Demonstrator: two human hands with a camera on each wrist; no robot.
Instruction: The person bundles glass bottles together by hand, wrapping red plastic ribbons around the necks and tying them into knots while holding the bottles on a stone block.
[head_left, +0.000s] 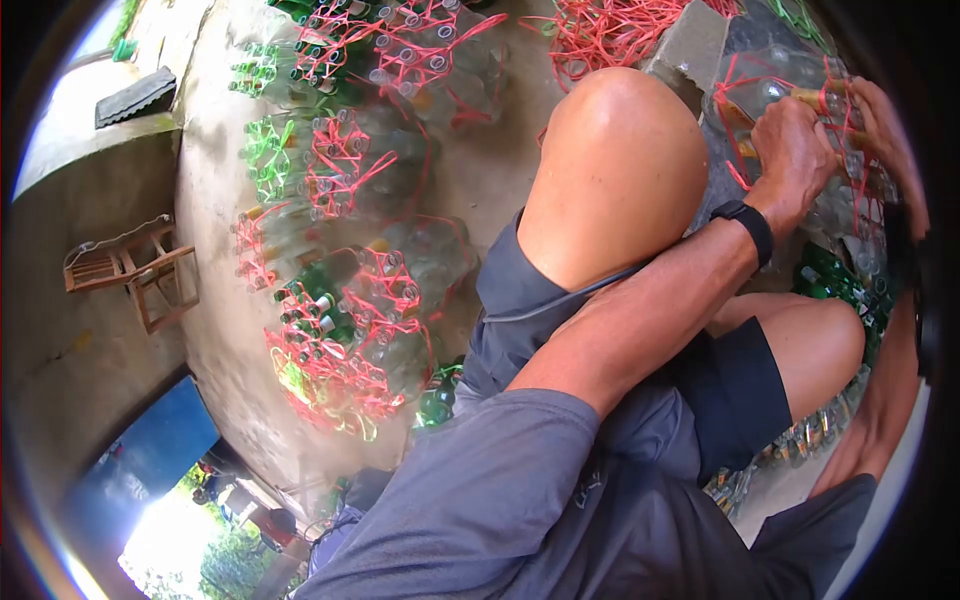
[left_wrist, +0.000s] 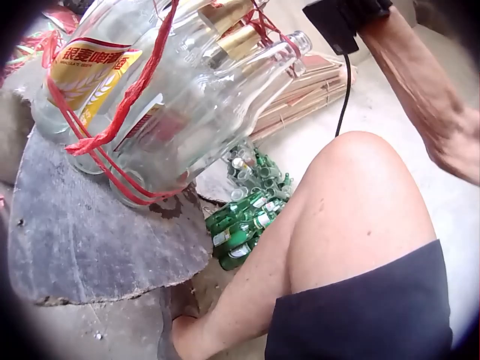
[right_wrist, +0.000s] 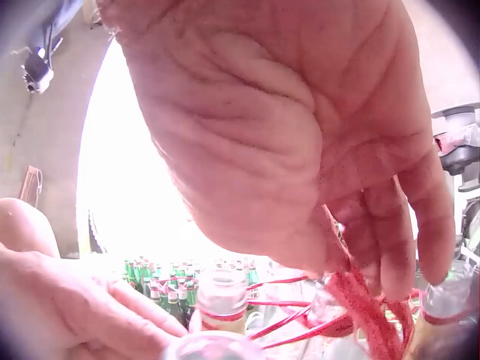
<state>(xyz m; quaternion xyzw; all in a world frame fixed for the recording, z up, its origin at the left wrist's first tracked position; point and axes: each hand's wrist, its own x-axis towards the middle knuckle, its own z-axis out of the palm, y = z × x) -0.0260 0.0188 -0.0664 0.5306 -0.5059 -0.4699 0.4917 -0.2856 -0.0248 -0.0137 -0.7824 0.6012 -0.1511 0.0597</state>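
Note:
A bundle of clear glass bottles [left_wrist: 196,105], some with yellow labels, leans on a dark stone slab [left_wrist: 97,240]. Red plastic string [left_wrist: 142,86] runs round it low down and among the necks. My left hand [head_left: 792,150], with a black band at its wrist, has its fingers curled at the bottle necks. In the right wrist view that left hand [right_wrist: 75,307] lies beside a neck [right_wrist: 223,296], its thumb hidden. My right hand [right_wrist: 277,112] reaches over the necks and grips a gathered strand of red string [right_wrist: 367,311]. The left wrist view does not show the left hand.
Tied bottle bundles [head_left: 380,165] line the floor on the left of the head view. A heap of red string [head_left: 610,40] lies beyond my knee [head_left: 625,130]. Green bottles [left_wrist: 240,225] stand past the slab. A wooden chair [head_left: 140,265] is by the wall.

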